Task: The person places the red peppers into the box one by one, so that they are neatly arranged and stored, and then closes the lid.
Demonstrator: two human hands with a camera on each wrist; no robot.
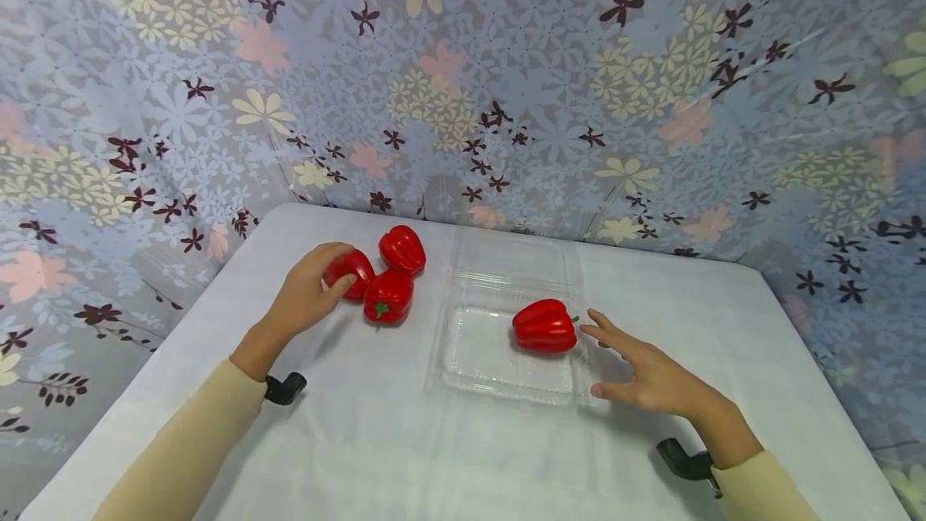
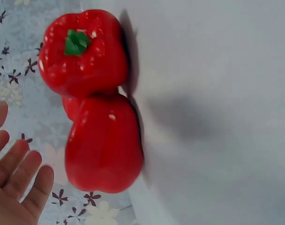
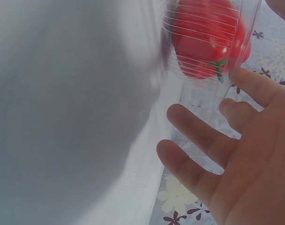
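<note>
Three red bell peppers stand together at the left: one nearest my left hand [image 1: 313,288], a front pepper [image 1: 394,292] with its green stem showing, and a back pepper [image 1: 402,249]. My left hand reaches over the nearest pepper [image 1: 354,270], overlapping it in the head view. In the left wrist view its fingers [image 2: 35,185] are spread, with a gap to that pepper [image 2: 105,145]. Another red bell pepper [image 1: 544,328] lies on its side in a clear plastic container [image 1: 473,344], stem to the right. My right hand [image 1: 640,368] hovers at the container's right side, fingers spread and holding nothing.
The container's clear lid [image 1: 514,257] lies folded back behind it. White cloth [image 1: 347,432] covers the table, and a flowered curtain [image 1: 506,63] stands along its back and sides. A black wrist-camera mount [image 1: 683,463] sticks out beside my right wrist, another [image 1: 285,388] beside the left.
</note>
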